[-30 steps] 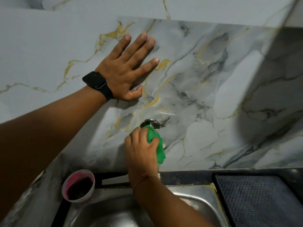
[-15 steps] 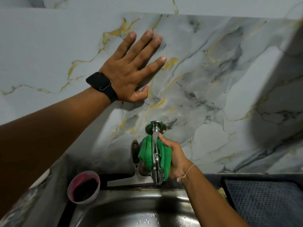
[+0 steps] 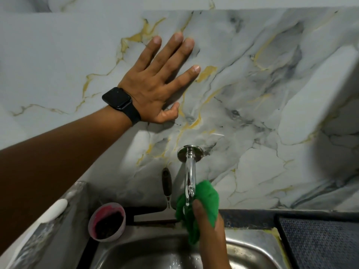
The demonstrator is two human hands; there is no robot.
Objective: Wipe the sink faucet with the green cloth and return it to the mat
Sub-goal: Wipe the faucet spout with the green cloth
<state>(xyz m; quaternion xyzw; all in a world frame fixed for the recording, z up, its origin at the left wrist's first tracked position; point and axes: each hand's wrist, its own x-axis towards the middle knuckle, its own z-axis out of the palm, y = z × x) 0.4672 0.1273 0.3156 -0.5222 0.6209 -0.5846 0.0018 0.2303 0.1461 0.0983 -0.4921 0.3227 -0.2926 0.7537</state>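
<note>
A chrome faucet (image 3: 190,167) juts from the marble wall above the steel sink (image 3: 155,253). My right hand (image 3: 207,220) holds the green cloth (image 3: 206,199) wrapped around the faucet's lower end, thumb pressing on the cloth; the spout tip is hidden by it. My left hand (image 3: 161,82), with a black watch on the wrist, lies flat and spread on the wall above and left of the faucet. The dark textured mat (image 3: 318,241) lies on the counter right of the sink.
A pink cup (image 3: 106,222) with dark contents stands on the sink's left rim. A squeegee (image 3: 167,193) leans against the wall behind the sink, left of the faucet. A white object (image 3: 54,208) sits on the left ledge.
My right hand has slid the green cloth down the faucet from its base near the wall to the lower end. The left hand stays pressed on the wall.
</note>
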